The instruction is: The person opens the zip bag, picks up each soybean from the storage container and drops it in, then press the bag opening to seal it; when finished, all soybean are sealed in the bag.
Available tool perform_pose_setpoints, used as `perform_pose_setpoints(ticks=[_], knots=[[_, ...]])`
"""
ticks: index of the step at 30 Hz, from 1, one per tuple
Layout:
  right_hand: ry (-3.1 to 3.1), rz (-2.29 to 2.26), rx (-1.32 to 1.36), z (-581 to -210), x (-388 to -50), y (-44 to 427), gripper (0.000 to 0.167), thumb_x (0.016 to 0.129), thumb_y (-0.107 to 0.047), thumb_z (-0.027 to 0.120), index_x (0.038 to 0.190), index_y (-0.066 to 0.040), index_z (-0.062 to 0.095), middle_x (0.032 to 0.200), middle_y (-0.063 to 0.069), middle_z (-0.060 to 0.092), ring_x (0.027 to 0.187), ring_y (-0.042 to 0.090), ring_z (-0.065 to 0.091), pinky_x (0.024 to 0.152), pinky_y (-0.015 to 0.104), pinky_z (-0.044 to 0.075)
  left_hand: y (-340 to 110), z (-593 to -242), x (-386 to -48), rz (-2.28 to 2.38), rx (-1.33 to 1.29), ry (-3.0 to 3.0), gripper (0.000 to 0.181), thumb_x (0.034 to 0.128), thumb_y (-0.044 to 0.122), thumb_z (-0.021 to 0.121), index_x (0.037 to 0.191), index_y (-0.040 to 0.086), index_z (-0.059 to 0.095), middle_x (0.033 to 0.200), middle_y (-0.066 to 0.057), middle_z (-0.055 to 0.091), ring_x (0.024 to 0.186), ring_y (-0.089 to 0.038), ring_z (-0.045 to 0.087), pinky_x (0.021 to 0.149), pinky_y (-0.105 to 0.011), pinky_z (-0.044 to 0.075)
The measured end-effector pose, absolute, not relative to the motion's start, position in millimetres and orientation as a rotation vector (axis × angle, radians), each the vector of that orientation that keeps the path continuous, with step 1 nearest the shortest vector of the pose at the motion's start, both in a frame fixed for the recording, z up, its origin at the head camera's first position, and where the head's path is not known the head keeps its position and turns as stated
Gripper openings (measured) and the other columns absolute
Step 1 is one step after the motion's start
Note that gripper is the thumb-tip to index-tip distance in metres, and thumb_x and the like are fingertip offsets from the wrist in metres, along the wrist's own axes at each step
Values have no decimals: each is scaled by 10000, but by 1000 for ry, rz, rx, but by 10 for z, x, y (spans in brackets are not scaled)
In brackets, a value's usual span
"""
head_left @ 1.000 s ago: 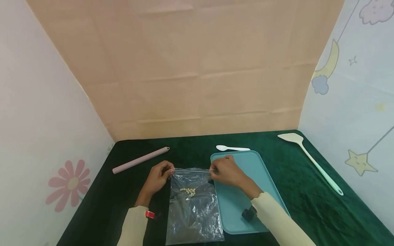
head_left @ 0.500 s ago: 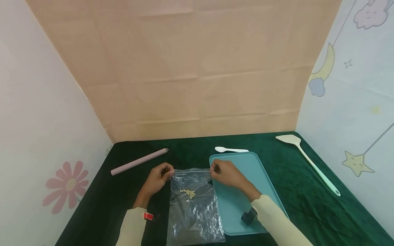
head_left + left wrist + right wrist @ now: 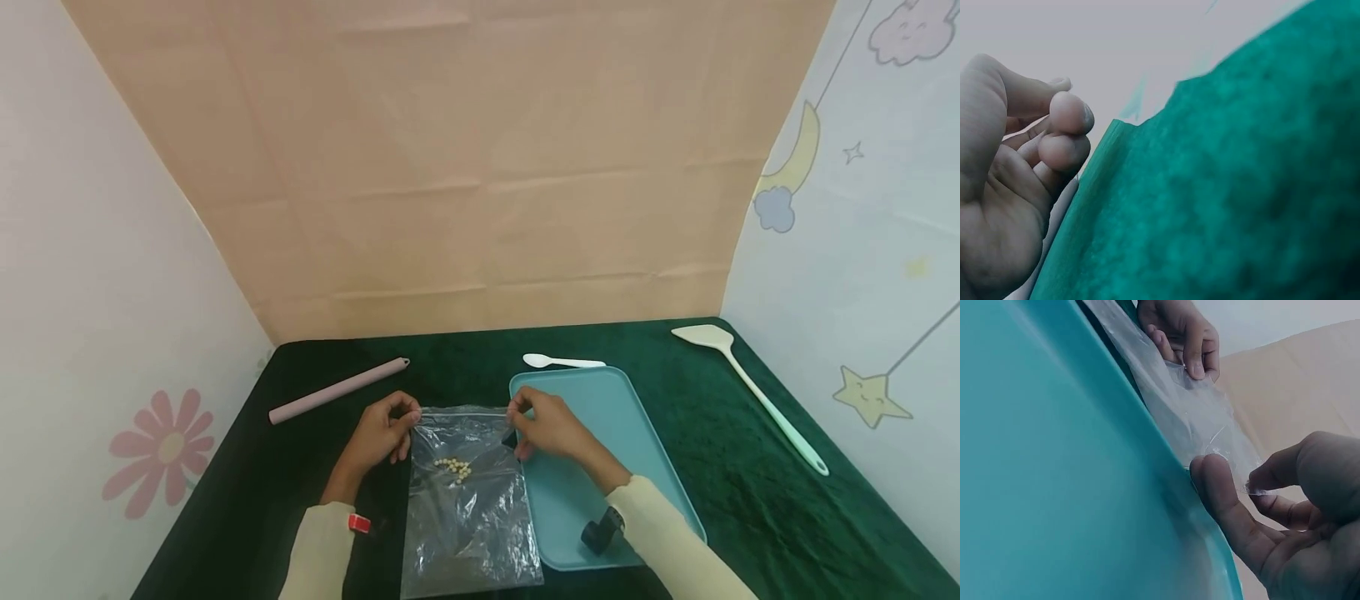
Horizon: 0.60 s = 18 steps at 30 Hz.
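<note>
A clear plastic zip bag (image 3: 472,533) lies on the green cloth, its zip edge at the far end. Several small pale beads or beans (image 3: 453,468) show in its upper part; which kind I cannot tell. My left hand (image 3: 382,429) pinches the bag's far left corner between thumb and finger. At the far right corner my right hand (image 3: 551,425) pinches the edge, its other fingers loosely bent below. The right wrist view shows both corners gripped, with the film (image 3: 1191,412) stretched between the hands. In the left wrist view the left hand (image 3: 1022,156) appears without the bag.
A blue tray (image 3: 592,533) lies under my right forearm, against the bag's right side. Behind it is a white spoon (image 3: 562,362). A pale spatula (image 3: 765,392) lies far right, and a pink stick-like handle (image 3: 339,392) far left. Walls enclose the table's back and sides.
Both hands keep their places at the bag's corners. The right hand's lower fingers have come into sight below its pinch. The bag and hands shift slightly left in view.
</note>
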State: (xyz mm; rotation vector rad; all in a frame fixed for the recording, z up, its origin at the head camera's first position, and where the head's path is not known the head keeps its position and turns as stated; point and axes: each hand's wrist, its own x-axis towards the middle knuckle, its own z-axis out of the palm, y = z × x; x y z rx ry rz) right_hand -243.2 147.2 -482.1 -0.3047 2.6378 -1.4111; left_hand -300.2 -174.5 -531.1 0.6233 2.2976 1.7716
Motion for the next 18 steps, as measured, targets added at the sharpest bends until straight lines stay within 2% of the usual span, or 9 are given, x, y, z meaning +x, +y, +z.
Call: perform_pose_setpoints(ticks=[5, 9, 11, 15, 18], knots=[[2801, -1228, -332, -4834, -2455, 1419, 44, 998, -177, 630, 979, -141, 648, 981, 20, 628, 573, 128, 625, 535, 336, 508, -1753, -5328, -3026, 1731, 578, 2348, 96, 1014, 180, 610, 1069, 102, 606, 871, -147, 588, 440, -234, 545, 378, -312, 434], [3013, -961, -365, -4890, -2496, 1377, 66, 952, -215, 704, 902, -178, 685, 972, -2, 547, 690, 126, 517, 599, 335, 450, -1721, -5316, -3033, 1632, 485, 2432, 66, 1020, 166, 603, 1060, 113, 602, 851, -107, 587, 476, -208, 531, 432, -322, 441], [3046, -901, -351, -4901, -2514, 1358, 71, 948, -235, 713, 962, -170, 690, 1007, 16, 526, 721, 142, 496, 624, 346, 440, -1695, -5293, -3043, 1542, 465, 2509, 62, 1016, 153, 606, 1058, 107, 604, 855, -81, 584, 535, -194, 536, 486, -337, 458], [3045, -884, -305, -4906, -2542, 1341, 245, 960, -249, 696, 1175, -144, 641, 1086, 60, 495, 722, 174, 524, 584, 345, 439, -1636, -5240, -3063, 1364, 497, 2654, 94, 999, 106, 609, 1089, 80, 618, 955, -64, 565, 703, -182, 543, 595, -345, 474], [3030, -908, -296, -4914, -2576, 1364, 311, 981, -266, 667, 1257, -146, 591, 1116, 70, 506, 819, 193, 578, 609, 346, 456, -1619, -5194, -3065, 1310, 506, 2688, 160, 993, 73, 596, 1150, 58, 623, 1036, -75, 535, 816, -194, 538, 666, -351, 475]])
